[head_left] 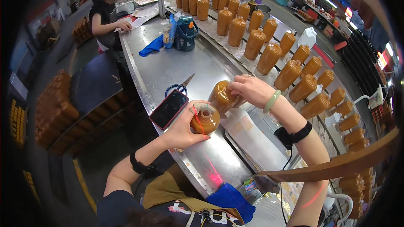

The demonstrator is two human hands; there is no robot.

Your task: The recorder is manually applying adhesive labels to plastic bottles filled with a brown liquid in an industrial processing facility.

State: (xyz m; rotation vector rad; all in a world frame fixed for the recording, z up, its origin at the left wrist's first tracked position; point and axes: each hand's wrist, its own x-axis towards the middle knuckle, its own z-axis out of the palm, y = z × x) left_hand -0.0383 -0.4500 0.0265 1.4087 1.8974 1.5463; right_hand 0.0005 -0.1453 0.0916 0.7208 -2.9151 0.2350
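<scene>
My left hand (185, 128) is wrapped round a glossy brown bottle (209, 122), its open mouth tilted up toward me. A thin red light line crosses this bottle and my fingers. Just beyond it, another brown bottle (221, 96) leans over the metal table. My right hand (251, 90), with a pale green bangle (272, 101) at the wrist, is closed at that bottle's upper right side; its fingertips are partly hidden. Beneath the right hand a further brown surface shows, too covered to make out. By my left hand lie a dark phone (169, 109) and scissors (179, 86).
Rows of brown bottles (255, 44) stand along the right side. A wooden bar (332, 162) crosses above my right forearm. On the metal table (185, 61) are a dark teal jug (186, 33) and blue cloth (151, 47). Another person (110, 17) works at the far left.
</scene>
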